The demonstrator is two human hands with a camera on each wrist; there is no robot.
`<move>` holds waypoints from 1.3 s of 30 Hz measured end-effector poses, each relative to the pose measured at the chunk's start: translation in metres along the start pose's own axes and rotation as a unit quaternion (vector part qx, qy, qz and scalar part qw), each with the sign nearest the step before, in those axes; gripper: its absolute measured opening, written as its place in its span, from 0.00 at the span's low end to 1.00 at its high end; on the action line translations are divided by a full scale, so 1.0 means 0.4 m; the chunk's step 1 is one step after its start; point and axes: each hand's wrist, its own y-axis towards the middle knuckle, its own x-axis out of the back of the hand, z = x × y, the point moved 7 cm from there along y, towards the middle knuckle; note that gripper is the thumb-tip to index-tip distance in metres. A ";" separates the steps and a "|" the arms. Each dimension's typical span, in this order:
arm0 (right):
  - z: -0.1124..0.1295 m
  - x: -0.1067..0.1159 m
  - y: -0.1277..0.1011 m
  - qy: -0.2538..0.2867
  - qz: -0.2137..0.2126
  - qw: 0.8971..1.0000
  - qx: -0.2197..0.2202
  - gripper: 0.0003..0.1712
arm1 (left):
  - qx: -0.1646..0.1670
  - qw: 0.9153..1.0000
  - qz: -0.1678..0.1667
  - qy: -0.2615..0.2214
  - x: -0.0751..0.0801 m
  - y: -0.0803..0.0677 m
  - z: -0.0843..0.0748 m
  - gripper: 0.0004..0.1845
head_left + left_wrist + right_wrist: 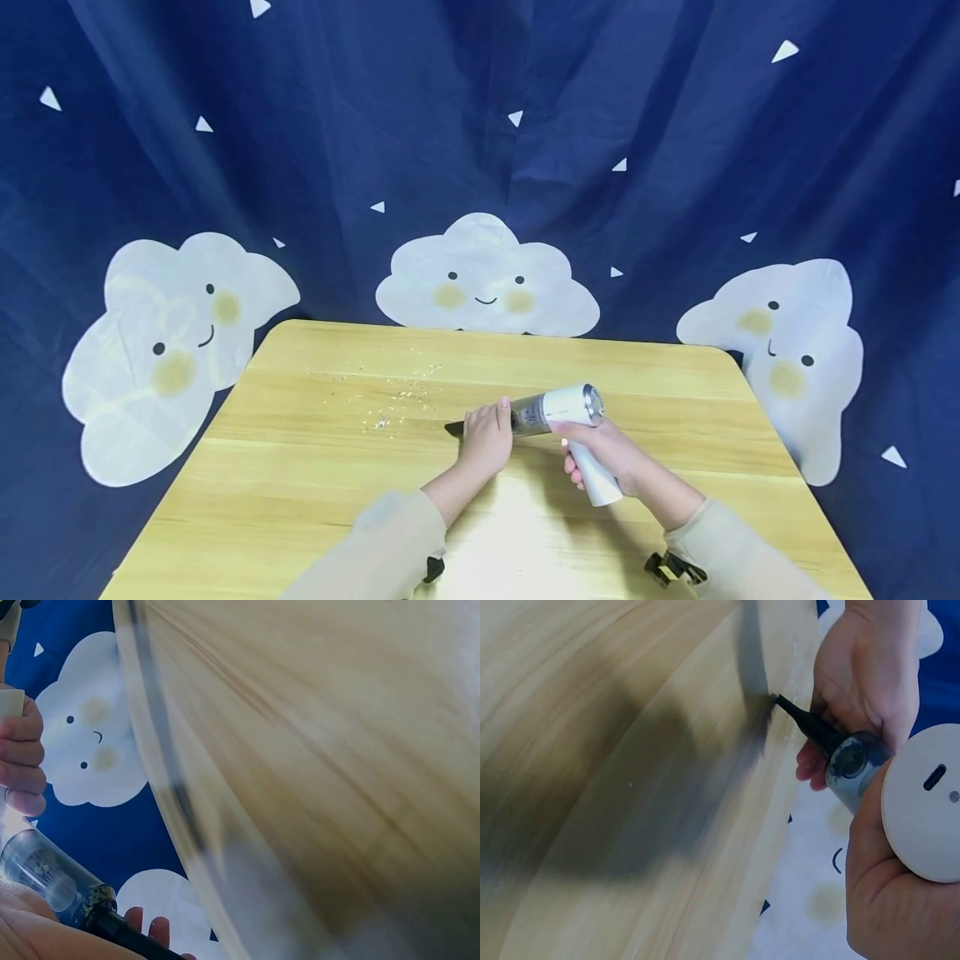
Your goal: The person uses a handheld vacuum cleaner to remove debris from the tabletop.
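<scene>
Both hands hold the handheld vacuum (855,761), black nozzle (806,724) over table (592,712).

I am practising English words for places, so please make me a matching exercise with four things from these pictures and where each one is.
Things:
1. left hand
2. right hand
3. crumbs
4. cloud pictures

Places:
a. on the blue curtain behind the table
b. around the white handle of the small vacuum cleaner
c. scattered on the table top, left of the black nozzle
d. on the front part of the vacuum cleaner, by the nozzle

Pairs: 1-d, 2-b, 3-c, 4-a
</scene>
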 end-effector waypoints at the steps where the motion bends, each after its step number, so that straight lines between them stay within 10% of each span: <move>1: -0.001 -0.002 0.002 0.001 0.000 1.000 -0.001 0.20 | 0.000 1.000 -0.001 0.001 0.003 -0.001 0.000 0.38; 39: -0.004 -0.058 0.045 0.045 -0.006 0.999 0.020 0.20 | -0.030 0.998 -0.020 0.050 0.043 0.042 0.043 0.35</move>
